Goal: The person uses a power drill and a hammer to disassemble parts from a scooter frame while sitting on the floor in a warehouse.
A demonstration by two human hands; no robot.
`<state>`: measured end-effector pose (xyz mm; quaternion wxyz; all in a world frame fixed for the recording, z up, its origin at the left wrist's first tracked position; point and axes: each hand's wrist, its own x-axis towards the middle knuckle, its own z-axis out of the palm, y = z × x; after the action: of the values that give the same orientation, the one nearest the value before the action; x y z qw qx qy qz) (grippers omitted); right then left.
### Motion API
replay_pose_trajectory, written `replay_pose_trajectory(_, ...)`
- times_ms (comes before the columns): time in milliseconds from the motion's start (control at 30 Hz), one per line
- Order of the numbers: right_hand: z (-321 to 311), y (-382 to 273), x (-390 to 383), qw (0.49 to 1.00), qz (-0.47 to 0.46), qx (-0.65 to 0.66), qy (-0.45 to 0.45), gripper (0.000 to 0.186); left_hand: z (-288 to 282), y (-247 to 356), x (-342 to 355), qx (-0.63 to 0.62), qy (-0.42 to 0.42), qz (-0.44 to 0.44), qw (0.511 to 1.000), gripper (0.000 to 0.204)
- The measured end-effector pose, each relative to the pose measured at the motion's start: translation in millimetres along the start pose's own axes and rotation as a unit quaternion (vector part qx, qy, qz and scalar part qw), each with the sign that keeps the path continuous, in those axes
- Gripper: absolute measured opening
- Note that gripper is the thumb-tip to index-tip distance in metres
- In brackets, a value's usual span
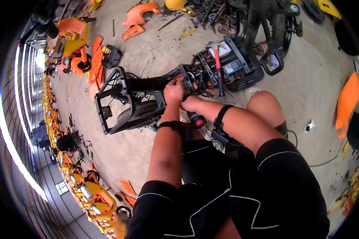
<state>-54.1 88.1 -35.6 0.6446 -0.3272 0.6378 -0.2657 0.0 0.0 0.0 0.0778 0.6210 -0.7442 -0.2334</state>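
A stripped vehicle with a black metal frame [127, 85] lies across the floor in front of me. My left hand [174, 92] is closed at the right end of the frame; what its fingers hold is hidden. Close beside it, my right hand [191, 103] is wrapped round a black tool with a red end [197, 120], which looks like a cordless power tool. The tool's working end cannot be seen. A long red and black handled tool [218, 67] rests on the exposed wiring and battery area [231, 63] to the right.
Loose metal parts [215, 16] are heaped at the far side, near a wheel [283, 34]. Orange panels [139, 15] and a black basket [111, 56] lie far left. Yellow vehicles [95, 199] line the left. An orange cover [348, 101] lies at right.
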Motion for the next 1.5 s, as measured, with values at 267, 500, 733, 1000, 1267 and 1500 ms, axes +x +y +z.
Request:
replay_pose_trajectory(267, -11, -6, -28, 0.995, 0.093, 0.008, 0.043, 0.048, 15, 0, -7, -0.066, -0.022, 0.010, 0.998, 0.034)
replay_pose_trajectory(500, -7, 1, -22, 0.993, 0.101, 0.041, 0.053, 0.042, 12, 16, -11, -0.031, -0.052, -0.007, 0.998, 0.036)
replay_pose_trajectory(733, -8, 2, -19, 0.994, 0.082, 0.049, 0.051, 0.040, 11, 16, -7, -0.030, -0.039, -0.008, 0.999, 0.036)
replay_pose_trajectory(1000, -21, -9, -26, 0.996, 0.091, 0.018, 0.002, 0.054, 18, 16, -2, -0.030, -0.007, 0.024, 0.999, 0.036)
replay_pose_trajectory(1267, -28, -11, -22, 0.993, 0.063, -0.096, 0.035, 0.055, 25, 14, 14, -0.026, -0.055, 0.008, 0.998, 0.038)
replay_pose_trajectory(1500, -49, -32, -42, 0.986, 0.030, -0.160, -0.023, 0.051, 14, 31, 13, -0.068, -0.084, 0.018, 0.994, 0.033)
